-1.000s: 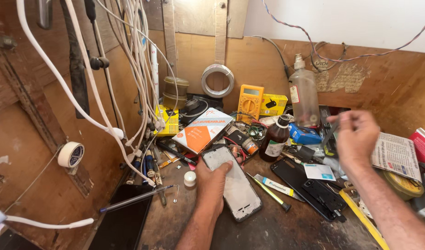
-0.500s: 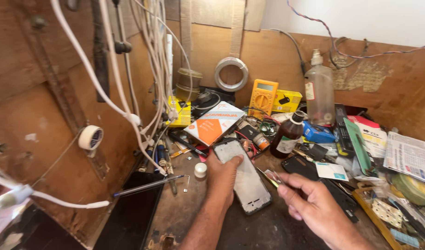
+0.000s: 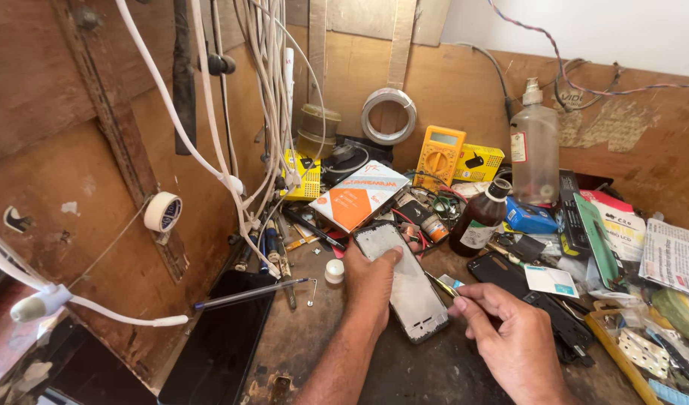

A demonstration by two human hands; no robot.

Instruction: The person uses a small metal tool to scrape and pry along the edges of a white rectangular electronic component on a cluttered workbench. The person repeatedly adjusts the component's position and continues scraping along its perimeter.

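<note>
Figure: bench view from above the worker's hands. A phone [image 3: 408, 289] lay flat near the middle of the wooden workbench [image 3: 434, 367], its pale, scuffed face up and its long axis running away from the person, slightly tilted to the right. The left hand [image 3: 371, 281] rested on the phone's left edge, palm down, thumb and fingers spread flat across the upper part of the pale face rather than curled round it; it pressed the phone to the bench and held nothing else. The right hand [image 3: 509, 341] sat just beside the phone's right edge with thumb and forefinger pinched narrowly on a thin tool [image 3: 440, 286], whose yellowish tip pointed at the phone's right side; whether the tip touched the edge could not be told. Judged from its look, the phone was a light, stiff, thin slab with a smooth face likely to slide under a loose hand, and its panel seemed brittle, so a flat press over a broad area and a hold along the long edges appeared safer than a squeeze at the corners. A small white cap [image 3: 334, 271] stood on the bench just left of the left hand. A brown bottle [image 3: 479, 221] stood behind the phone, near a yellow meter [image 3: 439, 156] and a clear plastic bottle [image 3: 534, 150] against the back wall. An orange and white box [image 3: 358, 196] lay beyond the phone's far end, and white cables [image 3: 273, 90] hung down the left wall.
</note>
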